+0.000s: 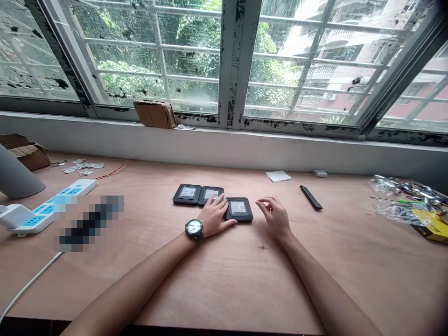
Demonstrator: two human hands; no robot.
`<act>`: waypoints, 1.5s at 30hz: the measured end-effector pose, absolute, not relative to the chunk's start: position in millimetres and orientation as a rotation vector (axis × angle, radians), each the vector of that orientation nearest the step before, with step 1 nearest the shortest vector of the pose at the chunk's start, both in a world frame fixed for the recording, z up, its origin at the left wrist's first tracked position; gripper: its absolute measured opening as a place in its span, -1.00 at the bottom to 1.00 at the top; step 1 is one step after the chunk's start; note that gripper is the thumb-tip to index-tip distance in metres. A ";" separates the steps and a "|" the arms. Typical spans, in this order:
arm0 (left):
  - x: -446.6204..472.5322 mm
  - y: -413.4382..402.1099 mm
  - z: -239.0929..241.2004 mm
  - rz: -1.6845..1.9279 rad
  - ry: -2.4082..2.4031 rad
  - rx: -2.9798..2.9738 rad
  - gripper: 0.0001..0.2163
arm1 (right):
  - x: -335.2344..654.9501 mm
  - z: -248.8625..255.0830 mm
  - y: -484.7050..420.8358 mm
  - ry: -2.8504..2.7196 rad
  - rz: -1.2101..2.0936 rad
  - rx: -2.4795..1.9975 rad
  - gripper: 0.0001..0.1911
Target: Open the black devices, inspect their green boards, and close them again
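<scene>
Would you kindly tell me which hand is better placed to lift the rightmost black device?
Probably the right hand: it hovers free beside the rightmost black rectangular labelled device, while the left hand lies flat on the middle black device.

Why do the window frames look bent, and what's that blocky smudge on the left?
Head view: wide lens bows the window frames; the smudge is a pixelated patch beside the power strip; soft daylight, left hand and right hand sharp.
</scene>
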State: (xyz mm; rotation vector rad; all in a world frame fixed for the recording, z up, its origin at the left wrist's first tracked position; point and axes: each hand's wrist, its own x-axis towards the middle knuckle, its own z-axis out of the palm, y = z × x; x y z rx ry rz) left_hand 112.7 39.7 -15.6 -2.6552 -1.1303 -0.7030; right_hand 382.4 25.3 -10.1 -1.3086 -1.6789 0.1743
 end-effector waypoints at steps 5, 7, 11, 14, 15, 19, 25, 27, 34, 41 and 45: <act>92.4 2.7 -12.4 -0.714 -0.978 -2.728 -0.34 | 381.6 -9.5 24.3 -1.718 0.180 -1.273 -0.62; 79.0 -13.7 -12.7 -0.714 -0.962 -2.738 -0.36 | 380.8 -8.8 23.4 -1.728 0.180 -1.266 -0.63; 58.1 -41.9 -14.6 -0.698 -0.999 -2.720 -0.38 | 377.3 -8.7 21.8 -1.759 0.207 -1.253 -0.66; 54.2 -52.4 -15.5 -0.669 -1.043 -2.728 -0.38 | 373.5 -9.2 20.8 -1.792 0.232 -1.243 -0.67; 53.6 -52.6 -15.4 -0.651 -1.041 -2.744 -0.37 | 372.2 -9.2 20.3 -1.800 0.239 -1.243 -0.67; 40.6 -36.2 -14.8 -0.519 -0.923 -2.868 -0.34 | 368.4 -6.1 16.1 -1.851 0.284 -1.242 -0.69; 3.3 -4.3 -12.9 -0.607 -1.205 -2.778 -0.64 | 361.4 4.2 6.9 -1.862 0.308 -1.183 -0.70; 4.0 -6.4 -9.4 -0.671 -1.279 -2.780 -0.66 | 357.7 8.7 2.7 -1.845 0.301 -1.147 -0.71; 44.6 -29.3 -3.6 -0.776 -1.302 -2.937 -0.51 | 342.0 14.8 -17.7 -1.715 0.410 -1.064 -0.83; 52.1 -23.7 -14.3 -0.744 -1.304 -3.030 -0.43 | 327.7 4.7 -25.1 -1.430 0.572 -0.915 -0.82; 51.0 -24.8 -12.8 -0.798 -1.280 -3.051 -0.44 | 318.4 1.5 -31.5 -1.447 0.648 -0.886 -0.85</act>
